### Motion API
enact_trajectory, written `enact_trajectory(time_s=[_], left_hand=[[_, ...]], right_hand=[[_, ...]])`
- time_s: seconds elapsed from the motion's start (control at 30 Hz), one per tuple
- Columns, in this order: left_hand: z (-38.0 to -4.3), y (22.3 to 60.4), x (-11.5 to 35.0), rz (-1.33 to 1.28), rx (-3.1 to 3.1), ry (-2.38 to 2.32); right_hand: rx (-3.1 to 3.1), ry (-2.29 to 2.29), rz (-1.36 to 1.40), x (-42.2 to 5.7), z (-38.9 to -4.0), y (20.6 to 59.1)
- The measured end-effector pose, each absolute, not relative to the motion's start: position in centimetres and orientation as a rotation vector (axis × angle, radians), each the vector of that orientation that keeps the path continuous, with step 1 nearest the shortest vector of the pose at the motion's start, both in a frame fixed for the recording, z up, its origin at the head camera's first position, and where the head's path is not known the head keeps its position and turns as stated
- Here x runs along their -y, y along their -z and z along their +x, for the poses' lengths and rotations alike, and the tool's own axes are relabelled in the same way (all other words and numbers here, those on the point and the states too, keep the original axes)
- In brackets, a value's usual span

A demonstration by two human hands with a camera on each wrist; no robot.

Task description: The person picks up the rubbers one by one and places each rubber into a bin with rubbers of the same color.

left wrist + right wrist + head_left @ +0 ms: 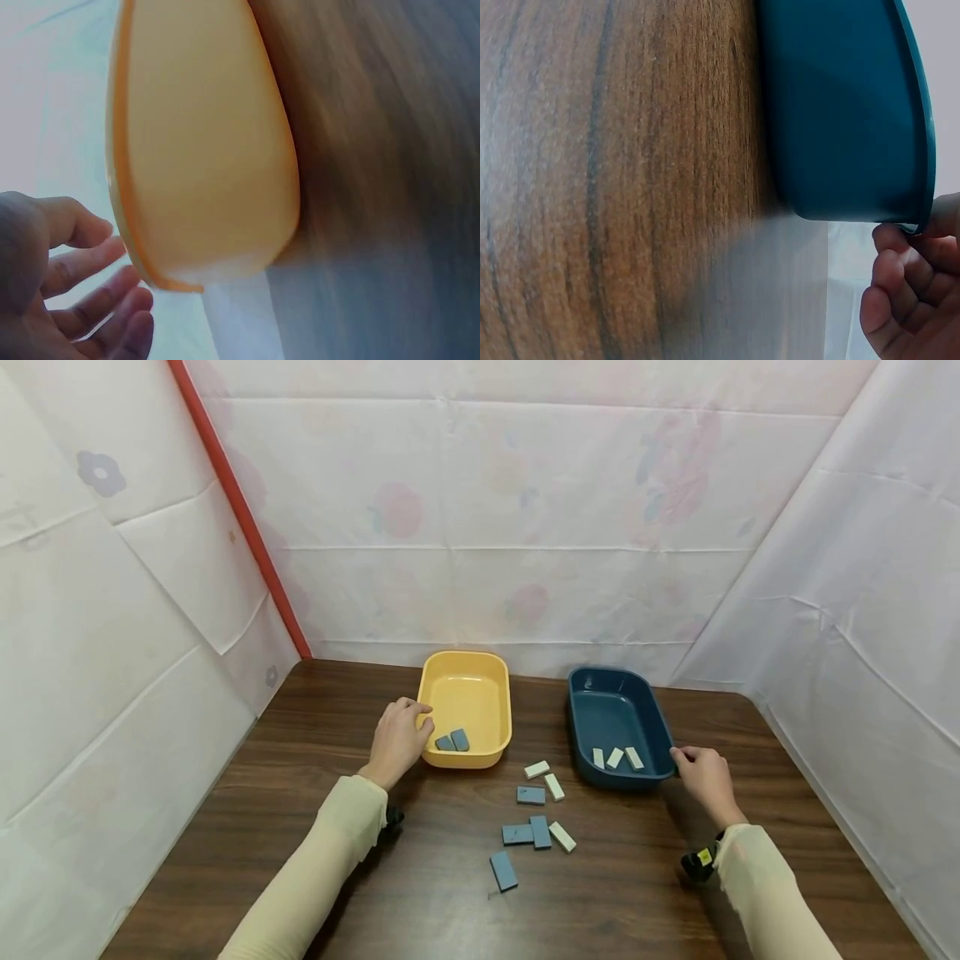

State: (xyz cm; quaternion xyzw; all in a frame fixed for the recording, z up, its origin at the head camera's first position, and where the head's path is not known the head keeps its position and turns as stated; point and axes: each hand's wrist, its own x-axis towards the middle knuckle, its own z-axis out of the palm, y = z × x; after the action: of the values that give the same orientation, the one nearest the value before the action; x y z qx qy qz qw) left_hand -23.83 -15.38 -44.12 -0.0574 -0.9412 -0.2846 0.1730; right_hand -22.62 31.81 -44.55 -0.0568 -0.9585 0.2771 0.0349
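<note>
My left hand [399,737] is at the left rim of a yellow tray [500,702]. In the left wrist view its loosely bent fingers [112,292] are right at the rim and do not pinch it. Two blue-grey rectangular tiles [460,740] lie inside the yellow tray at its near end. With thumb and fingers, my right hand [707,781] pinches the rim of a dark blue tray [611,718] at its near right corner. Three white blocks [615,758] lie within that tray. The right wrist view shows the bent fingers [891,270] under the rim.
Between the trays and my arms, several loose blue-grey tiles [531,795] and white blocks [562,837] lie on the dark wooden table [420,893]. Patterned white sheeting [465,527] rises behind and at both sides, with a red strip [240,510] in the left corner.
</note>
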Motion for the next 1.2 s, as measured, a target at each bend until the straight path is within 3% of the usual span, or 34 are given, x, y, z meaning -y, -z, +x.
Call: enact_trajectory(time_s=[0.3,0.63,1.2], left_hand=[[-22.1,43.9,12.2,-0.442,2.542,0.836],[-20.7,42.1,9.0,-0.822,2.833,0.785],[-18.7,44.7,5.5,-1.223,3.047,0.522]], right_hand=[[2.931,-0.827,-0.167,-31.6,-22.5,44.5],[2.914,-0.804,-0.178,-31.6,-22.6,44.5],[2.925,-0.816,-0.153,-31.8,-22.5,44.5]])
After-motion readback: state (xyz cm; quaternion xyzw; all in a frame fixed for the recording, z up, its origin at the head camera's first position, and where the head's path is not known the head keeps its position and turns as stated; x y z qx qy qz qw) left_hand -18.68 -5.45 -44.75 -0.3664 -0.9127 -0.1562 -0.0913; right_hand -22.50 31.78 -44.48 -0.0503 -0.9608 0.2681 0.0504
